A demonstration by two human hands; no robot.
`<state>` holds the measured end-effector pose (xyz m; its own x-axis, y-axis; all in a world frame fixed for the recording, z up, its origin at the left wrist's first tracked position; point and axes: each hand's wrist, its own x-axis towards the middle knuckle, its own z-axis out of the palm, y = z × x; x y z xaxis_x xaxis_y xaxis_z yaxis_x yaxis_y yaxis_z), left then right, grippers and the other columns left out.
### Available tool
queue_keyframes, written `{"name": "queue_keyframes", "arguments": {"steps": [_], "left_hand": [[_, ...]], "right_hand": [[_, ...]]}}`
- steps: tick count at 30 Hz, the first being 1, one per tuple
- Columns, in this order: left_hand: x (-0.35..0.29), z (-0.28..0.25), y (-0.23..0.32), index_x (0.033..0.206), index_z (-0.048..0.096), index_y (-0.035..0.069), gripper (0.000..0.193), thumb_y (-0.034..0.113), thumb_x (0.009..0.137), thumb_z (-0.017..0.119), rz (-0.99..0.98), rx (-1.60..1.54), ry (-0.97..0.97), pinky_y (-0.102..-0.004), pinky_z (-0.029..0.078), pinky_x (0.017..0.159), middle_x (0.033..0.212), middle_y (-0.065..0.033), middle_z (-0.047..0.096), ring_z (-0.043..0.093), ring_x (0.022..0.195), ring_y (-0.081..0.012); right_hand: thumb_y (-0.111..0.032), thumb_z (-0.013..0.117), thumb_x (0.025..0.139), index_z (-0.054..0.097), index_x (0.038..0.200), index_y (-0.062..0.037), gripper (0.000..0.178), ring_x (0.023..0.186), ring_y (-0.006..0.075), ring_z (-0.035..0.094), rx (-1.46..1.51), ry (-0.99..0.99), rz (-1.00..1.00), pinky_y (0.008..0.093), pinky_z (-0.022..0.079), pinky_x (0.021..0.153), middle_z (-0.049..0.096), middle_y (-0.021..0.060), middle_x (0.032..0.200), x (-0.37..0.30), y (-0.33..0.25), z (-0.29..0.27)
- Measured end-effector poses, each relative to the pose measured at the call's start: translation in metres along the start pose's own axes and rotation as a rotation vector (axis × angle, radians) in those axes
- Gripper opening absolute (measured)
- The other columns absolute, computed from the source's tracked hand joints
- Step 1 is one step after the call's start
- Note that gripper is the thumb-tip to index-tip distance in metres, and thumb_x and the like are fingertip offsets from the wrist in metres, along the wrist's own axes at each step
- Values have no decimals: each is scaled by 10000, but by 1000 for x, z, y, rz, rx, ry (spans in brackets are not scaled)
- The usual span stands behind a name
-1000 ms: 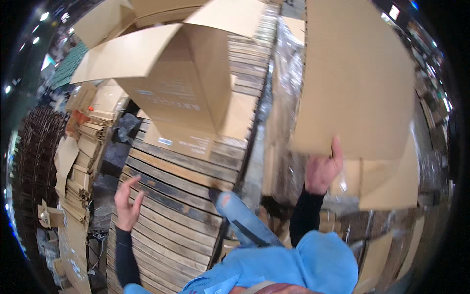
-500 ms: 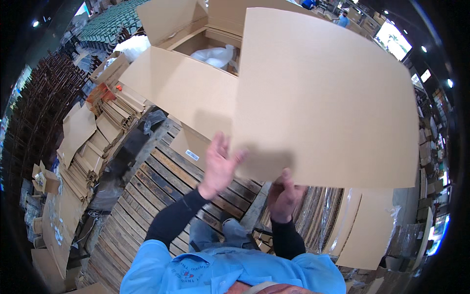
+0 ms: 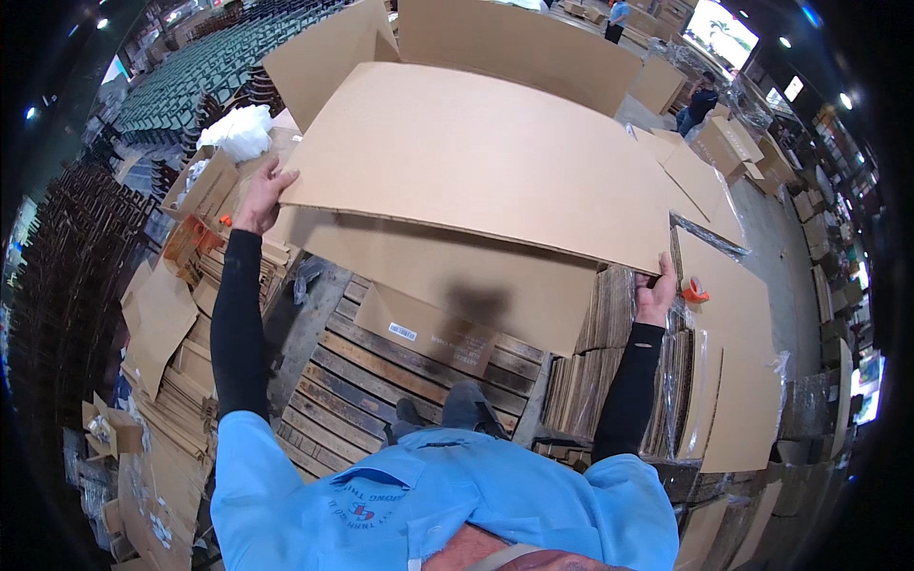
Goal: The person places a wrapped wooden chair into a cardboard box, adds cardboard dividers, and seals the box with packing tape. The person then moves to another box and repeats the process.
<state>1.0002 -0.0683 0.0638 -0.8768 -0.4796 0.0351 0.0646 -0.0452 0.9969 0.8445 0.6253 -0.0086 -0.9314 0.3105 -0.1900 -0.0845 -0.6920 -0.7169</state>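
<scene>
1. Since the frame half a second ago: cardboard sheet [image 3: 476, 143] shifted from right of centre to upper centre; both hands spread apart to its ends.
2. Left hand [image 3: 264, 197], left of upper centre: clasps sheet's near-left corner, thumb on upper face; finger placement beneath partly hidden.
3. Right hand [image 3: 654, 297], right of centre: grips near-right corner, thumb along the edge, fingers curled under.
4. Arms spread wide, reaching upward in frame; black sleeves on both forearms.
5. Sheet spans above the carton [image 3: 424, 328]; front flap [image 3: 428, 266] shows below, back flap [image 3: 519, 52] stands behind.
6. Slatted wooden platform [image 3: 352, 404] at lower centre; cardboard stack [image 3: 586, 333] and orange object [image 3: 696, 291] right; white bundle [image 3: 238, 131] upper left.
</scene>
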Motion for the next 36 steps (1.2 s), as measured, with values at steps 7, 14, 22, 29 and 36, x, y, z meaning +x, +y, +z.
{"name": "queue_keyframes", "arguments": {"steps": [7, 14, 22, 29, 36], "left_hand": [[133, -7, -40, 1468, 211, -150, 832, 83, 855, 723, 20, 428, 113, -328, 551, 865, 1246, -301, 600, 675, 1021, -260], [191, -14, -83, 1387, 360, -181, 703, 102, 852, 717, 139, 465, 124, -304, 534, 902, 1234, -260, 630, 657, 1076, -246], [213, 5, -102, 1165, 660, 44, 377, 286, 877, 648, 272, 1160, 132, -411, 534, 866, 1143, -166, 693, 671, 1040, -301], [205, 49, -78, 988, 667, 66, 371, 419, 879, 631, 1156, 1451, 33, -500, 502, 874, 1135, -161, 643, 639, 988, -375], [216, 39, -81, 1103, 639, 25, 494, 444, 844, 674, 241, 1301, -144, -478, 432, 996, 1208, -182, 624, 565, 1134, -374]], "right_hand": [[29, 635, 868, 505, 1348, 18, 498, 772, 164, 642, -556, -131, -24, 272, 530, 569, 657, 107, 1005, 20, 35, 18], [27, 613, 886, 505, 1355, 9, 481, 964, 219, 661, -629, -87, -8, 350, 606, 734, 610, 135, 1206, -2, 63, 38], [-267, 671, 889, 539, 1321, 43, 548, 1348, 391, 373, -1717, -46, -770, 494, 277, 1140, 453, 269, 1402, 5, 100, 89], [-415, 619, 925, 555, 1333, -2, 584, 1351, 409, 348, -1894, -175, -624, 495, 274, 1132, 432, 274, 1429, 15, 89, 75], [-189, 752, 848, 552, 1288, 88, 557, 1121, 256, 588, -1397, 18, -269, 385, 466, 984, 590, 202, 1276, 4, 63, 55]]}}
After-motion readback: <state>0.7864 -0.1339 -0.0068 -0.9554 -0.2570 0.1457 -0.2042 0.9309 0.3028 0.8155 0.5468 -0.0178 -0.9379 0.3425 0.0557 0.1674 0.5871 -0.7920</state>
